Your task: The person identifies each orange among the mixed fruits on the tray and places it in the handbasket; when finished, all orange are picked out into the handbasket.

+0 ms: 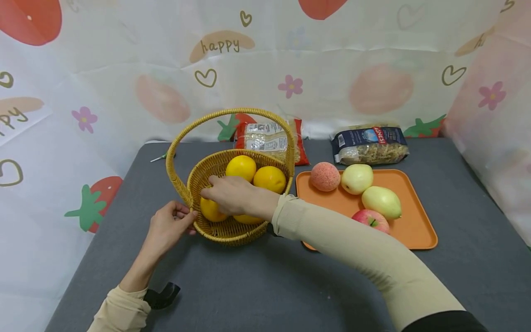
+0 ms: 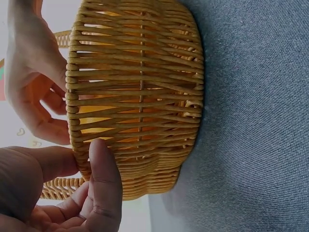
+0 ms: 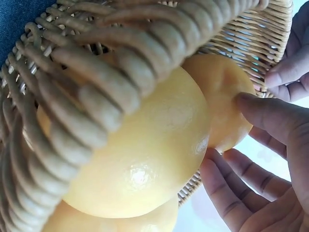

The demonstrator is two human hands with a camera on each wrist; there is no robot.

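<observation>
A woven basket [image 1: 226,239] with a tall arched handle stands on the table, and several oranges [image 1: 269,179] lie inside it. My left hand [image 1: 168,226] pinches the basket's left rim between thumb and finger; the left wrist view shows this grip on the wicker wall [image 2: 135,96]. Reaching across into the basket, my right hand [image 1: 232,191] holds the leftmost orange [image 1: 211,211]. In the right wrist view the thumb and fingertips touch opposite sides of that orange [image 3: 224,96], next to a larger-looking orange [image 3: 159,145]. The forearm partly hides the front orange [image 1: 247,219].
Right of the basket, an orange tray [image 1: 415,226] bears a pink rough ball [image 1: 325,176], two pale green fruits [image 1: 381,202] and a red apple [image 1: 371,219]. Behind stand a pasta bag [image 1: 371,144] and a red-edged packet [image 1: 265,138]. A small green-and-white item [image 1: 159,157] lies back left.
</observation>
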